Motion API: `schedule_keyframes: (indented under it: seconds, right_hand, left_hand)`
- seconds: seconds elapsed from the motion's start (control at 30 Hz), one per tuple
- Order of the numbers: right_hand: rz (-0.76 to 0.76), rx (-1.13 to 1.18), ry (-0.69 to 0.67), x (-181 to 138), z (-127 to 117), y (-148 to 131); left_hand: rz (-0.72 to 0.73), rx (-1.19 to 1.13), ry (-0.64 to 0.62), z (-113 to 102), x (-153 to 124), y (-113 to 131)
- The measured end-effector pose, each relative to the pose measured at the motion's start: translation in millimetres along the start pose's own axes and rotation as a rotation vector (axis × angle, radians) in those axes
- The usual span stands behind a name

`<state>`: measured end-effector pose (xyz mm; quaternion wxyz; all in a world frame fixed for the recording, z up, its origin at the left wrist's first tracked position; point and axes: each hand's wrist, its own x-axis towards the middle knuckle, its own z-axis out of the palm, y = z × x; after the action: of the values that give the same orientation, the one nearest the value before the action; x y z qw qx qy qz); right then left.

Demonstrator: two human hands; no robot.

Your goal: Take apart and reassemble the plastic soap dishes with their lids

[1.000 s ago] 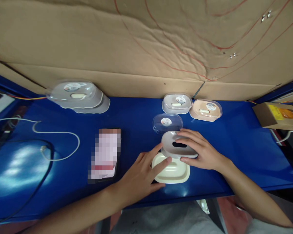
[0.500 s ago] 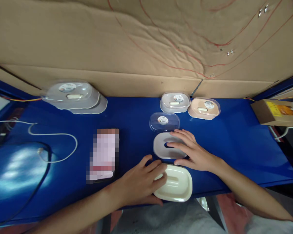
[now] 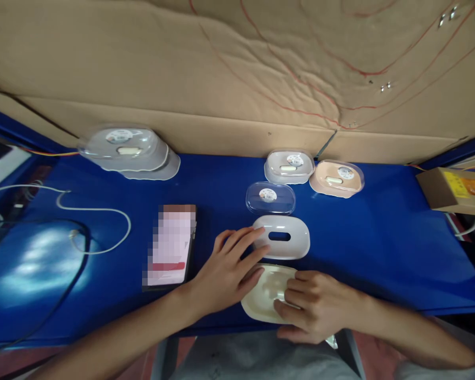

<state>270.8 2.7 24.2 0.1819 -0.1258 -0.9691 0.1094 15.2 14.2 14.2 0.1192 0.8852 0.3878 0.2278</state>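
Observation:
A shallow oval cream plastic dish (image 3: 261,295) lies at the table's front edge. My right hand (image 3: 319,306) is on its right end, fingers curled over the rim into the dish and thumb low on the near side. Just behind it lies a whitish oval plate (image 3: 300,240) with a slot in its middle. My left hand (image 3: 235,269) reaches to this plate's left end, fingers spread and fingertips at its edge, thumb over the cream dish. A clear oval lid (image 3: 277,203) with a round label lies behind the plate.
At the back stand a grey lidded box (image 3: 288,171) and a peach lidded box (image 3: 336,184). More grey boxes (image 3: 142,166) are stacked back left. A phone (image 3: 170,245) lies left of my hands, with cables (image 3: 103,211) beyond. A cardboard box (image 3: 439,190) stands at the right.
My right hand has moved from the slotted plate to the cream dish's right end. My left hand has moved from the cream dish up to the plate's left end. The view has shifted slightly.

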Motion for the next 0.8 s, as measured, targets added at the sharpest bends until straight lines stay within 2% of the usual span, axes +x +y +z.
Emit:
schedule_keyframes:
  seconds: [0.13, 0.23, 0.4, 0.5, 0.57, 0.7, 0.73, 0.8]
  right_hand:
    - [-0.017, -0.052, -0.046, -2.4, 5.4, -0.9]
    - [-0.012, -0.079, -0.035, -2.5, 3.5, -0.4]
    - [0.014, -0.147, -0.026, -2.9, 1.1, 6.4]
    - [0.019, -0.238, 0.004, -0.5, -3.3, 12.4]
    - [-0.019, -0.269, 0.062, 1.2, -8.5, 15.0]
    - [-0.053, -0.287, 0.273, 0.1, -19.8, 17.4]
    - [-0.025, -0.294, 0.273, -0.7, -21.8, 18.4]
    - [0.046, -0.293, 0.189, -2.0, -23.7, 21.6]
  left_hand:
    - [-0.072, -0.013, 0.033, 4.5, -0.2, -3.7]
    - [-0.057, 0.006, 0.079, 2.5, -0.7, -5.4]
    - [-0.065, -0.062, 0.225, -7.2, -0.6, -4.4]
    - [-0.024, -0.112, 0.291, -10.3, -0.8, -2.3]
    - [0.023, -0.13, 0.285, -9.7, -1.1, -0.8]
    - [0.119, -0.153, 0.224, -7.1, -1.5, 2.5]
    - [0.14, -0.147, 0.214, -7.1, -1.5, 3.5]
    - [0.167, -0.117, 0.194, -7.9, -1.5, 5.7]
